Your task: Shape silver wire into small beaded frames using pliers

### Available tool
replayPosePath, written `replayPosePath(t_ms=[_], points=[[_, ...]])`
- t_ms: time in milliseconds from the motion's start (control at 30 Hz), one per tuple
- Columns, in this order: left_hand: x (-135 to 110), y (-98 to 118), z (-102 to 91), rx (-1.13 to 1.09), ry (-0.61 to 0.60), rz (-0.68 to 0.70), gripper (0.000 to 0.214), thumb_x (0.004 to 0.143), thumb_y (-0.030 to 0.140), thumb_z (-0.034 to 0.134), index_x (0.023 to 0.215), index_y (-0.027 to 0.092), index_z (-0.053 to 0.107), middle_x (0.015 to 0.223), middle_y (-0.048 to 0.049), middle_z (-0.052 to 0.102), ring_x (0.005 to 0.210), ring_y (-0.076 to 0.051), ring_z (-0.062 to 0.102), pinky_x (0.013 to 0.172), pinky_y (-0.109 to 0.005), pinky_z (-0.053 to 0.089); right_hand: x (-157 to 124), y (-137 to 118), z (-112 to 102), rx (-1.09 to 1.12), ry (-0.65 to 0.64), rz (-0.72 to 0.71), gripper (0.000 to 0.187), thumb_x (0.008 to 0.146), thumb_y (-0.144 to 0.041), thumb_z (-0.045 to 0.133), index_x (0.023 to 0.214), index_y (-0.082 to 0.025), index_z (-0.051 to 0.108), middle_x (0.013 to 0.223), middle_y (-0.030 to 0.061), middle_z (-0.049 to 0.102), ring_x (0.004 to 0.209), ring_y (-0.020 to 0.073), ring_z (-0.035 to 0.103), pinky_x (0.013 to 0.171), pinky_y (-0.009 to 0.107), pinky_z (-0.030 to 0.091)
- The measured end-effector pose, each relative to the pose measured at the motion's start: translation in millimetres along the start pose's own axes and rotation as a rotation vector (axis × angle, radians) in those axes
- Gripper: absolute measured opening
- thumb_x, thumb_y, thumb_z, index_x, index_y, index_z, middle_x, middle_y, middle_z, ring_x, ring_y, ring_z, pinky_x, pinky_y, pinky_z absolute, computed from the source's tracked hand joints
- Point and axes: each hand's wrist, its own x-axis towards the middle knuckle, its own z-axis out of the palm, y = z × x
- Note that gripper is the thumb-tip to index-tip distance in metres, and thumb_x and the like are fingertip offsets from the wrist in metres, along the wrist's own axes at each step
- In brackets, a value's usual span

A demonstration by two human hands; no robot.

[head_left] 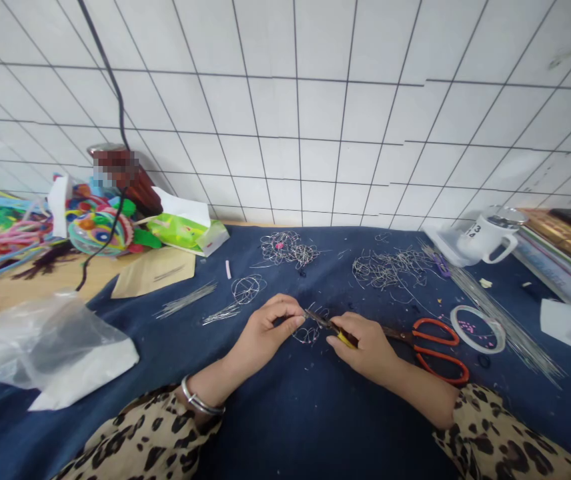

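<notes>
Left hand [271, 323], centre of frame: thumb and fingertips pressed together, pinching, I judge, the edge of a small wire ring [307, 337]; the fingers hide the exact spot. Ring shows just below the fingertips, on or slightly above the dark blue cloth [265, 427]; I can't tell which.

Right hand [365, 341], right of centre: wrapped around yellow-handled pliers [322, 321], nose pointing left, close up to the left fingertips. Whether the nose bites wire, my feed doesn't settle.

Risks I log: a slip would nip a fingertip, tool and skin being so near. Thin wire could bend out of shape under a hard squeeze.

Farther right: orange scissors [416, 347] beside the right hand; a careless sweep could knock them into the white hoop [501, 339] and scatter its pink bits.
</notes>
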Motion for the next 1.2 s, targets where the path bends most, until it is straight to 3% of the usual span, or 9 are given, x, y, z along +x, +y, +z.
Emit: replayPosePath(t_ms=[400,1200], points=[[0.2,2.5,-1.9,0.047,-0.063,0.047,0.011,0.085,0.019,0.053,0.083,0.016,0.063,0.089,-0.0043,0.056,0.084,-0.015,0.054,0.082,-0.031,0.042,0.9,0.4,1.3,0.032,-0.003,-0.01,0.02,0.079,-0.021,0.056,0.099,-0.019,0.061,0.076,0.0003,0.055,0.068,0.0121,0.052,0.066,0.024,0.042],[-0.5,2.7,-3.3,0.055,0.016,0.031,0.007,0.084,0.02,0.053,0.082,0.017,0.059,0.092,-0.0041,0.056,0.085,-0.015,0.054,0.081,-0.031,0.042,-0.8,-1.2,-0.3,0.02,-0.002,0.013,0.019,0.081,-0.023,0.055,0.098,-0.02,0.061,0.076,0.0012,0.057,0.068,0.0131,0.054,0.065,0.025,0.044]])
